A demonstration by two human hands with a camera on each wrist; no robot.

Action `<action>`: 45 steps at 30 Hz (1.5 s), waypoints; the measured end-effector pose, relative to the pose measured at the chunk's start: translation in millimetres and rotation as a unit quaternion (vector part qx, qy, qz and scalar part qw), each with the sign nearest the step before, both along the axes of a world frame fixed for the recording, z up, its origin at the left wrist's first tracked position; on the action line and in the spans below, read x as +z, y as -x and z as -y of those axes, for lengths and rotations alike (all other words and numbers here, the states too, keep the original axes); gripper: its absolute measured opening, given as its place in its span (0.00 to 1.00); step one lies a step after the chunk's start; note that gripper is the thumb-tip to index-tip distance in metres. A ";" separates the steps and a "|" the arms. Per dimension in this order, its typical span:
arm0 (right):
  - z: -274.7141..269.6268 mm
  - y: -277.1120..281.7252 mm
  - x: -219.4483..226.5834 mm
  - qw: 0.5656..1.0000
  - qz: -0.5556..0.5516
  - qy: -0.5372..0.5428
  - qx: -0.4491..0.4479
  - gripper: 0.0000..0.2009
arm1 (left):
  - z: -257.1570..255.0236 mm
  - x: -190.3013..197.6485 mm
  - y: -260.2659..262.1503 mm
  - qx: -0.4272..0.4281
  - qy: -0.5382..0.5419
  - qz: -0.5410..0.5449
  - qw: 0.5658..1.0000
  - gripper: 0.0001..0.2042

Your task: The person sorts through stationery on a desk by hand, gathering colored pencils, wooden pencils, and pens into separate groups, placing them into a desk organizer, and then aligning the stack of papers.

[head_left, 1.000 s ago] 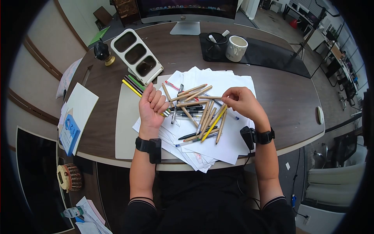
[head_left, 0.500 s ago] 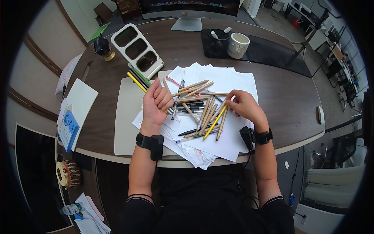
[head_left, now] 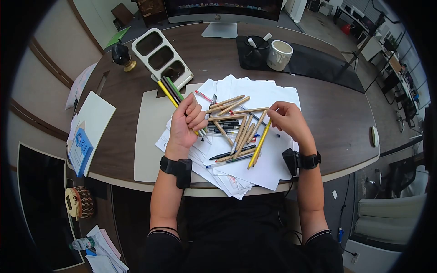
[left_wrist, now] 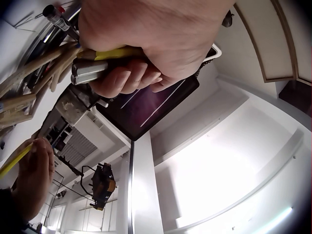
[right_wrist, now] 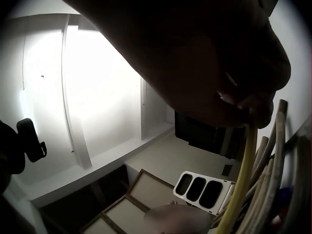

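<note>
My left hand [head_left: 185,127] grips a bundle of coloured pencils [head_left: 172,93] in yellow, black and green, which stick out above and below the curled fingers. Their greyish ends [left_wrist: 87,73] show close up in the left wrist view. On the right, thumb and fingertips of my right hand [head_left: 293,125] pinch the top of a yellow pencil [head_left: 261,148]. It slants down over a pile of plain wooden pencils [head_left: 246,132]. Mixed in are black pens [head_left: 223,123] and a blue-capped clear pen [head_left: 223,164]. Loose white paper sheets [head_left: 273,177] lie underneath.
A white organizer with three compartments [head_left: 162,59] stands beyond my left hand. At the back are a black pen cup [head_left: 255,54], a pale mug [head_left: 279,55] and a monitor [head_left: 223,9]. A dark figurine [head_left: 121,54] and a blue box [head_left: 82,152] sit on the left.
My left hand has shifted right, its pencil bundle now overlapping the organizer's lowest compartment in the head view. The yellow pencil in my right hand has swung right, steeper and away from the pile's middle.
</note>
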State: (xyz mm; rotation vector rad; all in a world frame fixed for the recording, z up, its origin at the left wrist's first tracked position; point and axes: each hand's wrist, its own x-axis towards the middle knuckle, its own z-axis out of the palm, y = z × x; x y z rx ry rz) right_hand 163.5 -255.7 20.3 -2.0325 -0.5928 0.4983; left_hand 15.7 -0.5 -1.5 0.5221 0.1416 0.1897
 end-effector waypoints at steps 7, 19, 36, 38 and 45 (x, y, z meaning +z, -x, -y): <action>-30.6 20.8 32.2 0.969 -0.005 -0.207 0.135 0.07 | 21.5 3.5 0.2 -0.090 -0.112 -0.090 0.986 0.18; -86.4 53.7 62.3 0.942 0.201 -0.221 0.155 0.13 | 38.7 21.2 6.2 -0.038 -0.304 -0.004 0.952 0.18; -69.9 55.9 46.0 0.931 0.147 -0.245 0.226 0.19 | 37.7 -3.4 3.5 -0.108 -0.463 0.008 0.880 0.08; -68.9 57.0 47.2 0.935 0.156 -0.221 0.228 0.21 | 35.1 -6.9 2.0 -0.116 -0.509 0.004 0.853 0.08; -80.6 52.9 40.7 0.928 0.178 -0.209 0.252 0.22 | 37.0 -2.0 5.4 -0.077 -0.575 0.011 0.815 0.11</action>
